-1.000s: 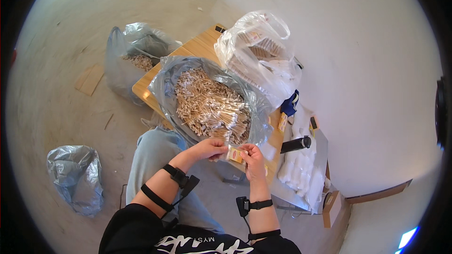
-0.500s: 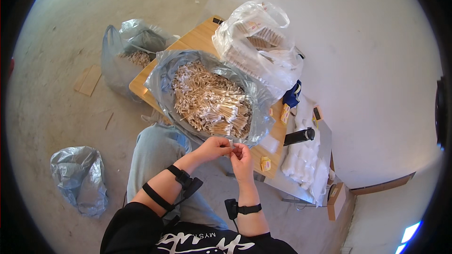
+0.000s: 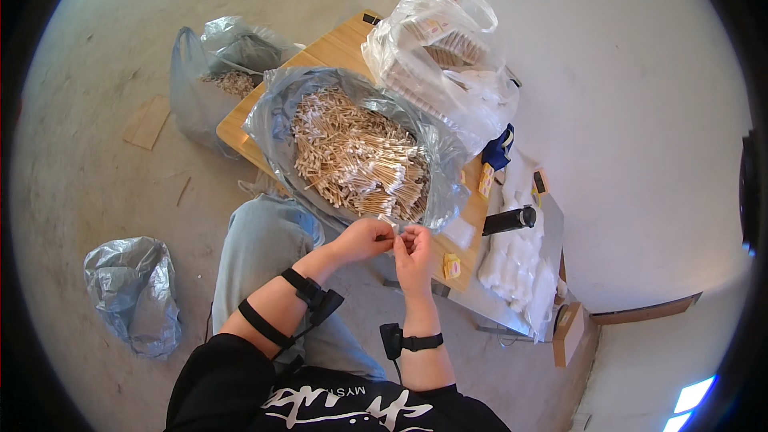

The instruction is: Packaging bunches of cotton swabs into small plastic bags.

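My left hand (image 3: 366, 240) and my right hand (image 3: 413, 252) meet at the near rim of a grey plastic bag (image 3: 272, 124) that lies spread open on the table. Both hands are closed, fingertips pinched close together. A small whitish thing (image 3: 387, 222) pokes out at the left fingertips, too small to name. What the right fingers hold is hidden. Just beyond them, the grey bag holds a big heap of cotton swabs (image 3: 352, 152) with wooden sticks and white tips, some lined up in bunches.
A clear bag of packed swabs (image 3: 432, 72) stands at the table's (image 3: 336, 44) far side. To the right are a black bottle (image 3: 510, 221), a blue tape dispenser (image 3: 498, 148), a small yellow box (image 3: 452, 266) and white plastic packs (image 3: 512, 276). Floor bags (image 3: 192, 96) (image 3: 132, 296) lie left.
Both hands have shifted slightly away from me, toward the bag's rim, still pinched together. The whitish thing now shows above the left fingertips. The view has tilted a little.
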A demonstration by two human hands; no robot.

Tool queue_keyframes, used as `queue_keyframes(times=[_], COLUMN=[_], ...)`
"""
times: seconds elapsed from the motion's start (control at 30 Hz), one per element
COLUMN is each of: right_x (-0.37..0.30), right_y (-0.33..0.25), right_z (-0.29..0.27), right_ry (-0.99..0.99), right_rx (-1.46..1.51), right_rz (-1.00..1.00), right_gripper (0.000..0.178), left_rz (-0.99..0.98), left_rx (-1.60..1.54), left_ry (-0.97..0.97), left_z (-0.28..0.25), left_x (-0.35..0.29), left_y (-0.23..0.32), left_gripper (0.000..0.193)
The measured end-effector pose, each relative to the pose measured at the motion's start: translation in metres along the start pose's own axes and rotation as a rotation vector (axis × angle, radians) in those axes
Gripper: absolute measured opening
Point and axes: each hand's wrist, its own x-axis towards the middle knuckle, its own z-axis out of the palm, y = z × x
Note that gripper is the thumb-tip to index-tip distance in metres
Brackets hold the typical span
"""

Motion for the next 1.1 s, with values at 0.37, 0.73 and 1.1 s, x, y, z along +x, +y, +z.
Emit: queue_keyframes(times=[0.37,0.73,1.1], right_x=[0.003,0.011,0.018], right_y=[-0.009,0.003,0.018], right_z=[0.000,-0.010,-0.021], right_ry=[0.202,0.254,0.185], right_rx=[-0.302,0.199,0.113], right_rz=[-0.100,0.230,0.030], right_gripper=[0.023,0.021,0.024], left_rz=[-0.033,0.115,-0.164], left_rx=[-0.084,-0.028,-0.289], left_ry=[0.181,0.382,0.326], left_z=[0.000,0.000,-0.016], left_x=[0.001,0.005,0.008], left_y=[0.011,0.017,0.016], left_gripper=[0.018,0.018,0.022])
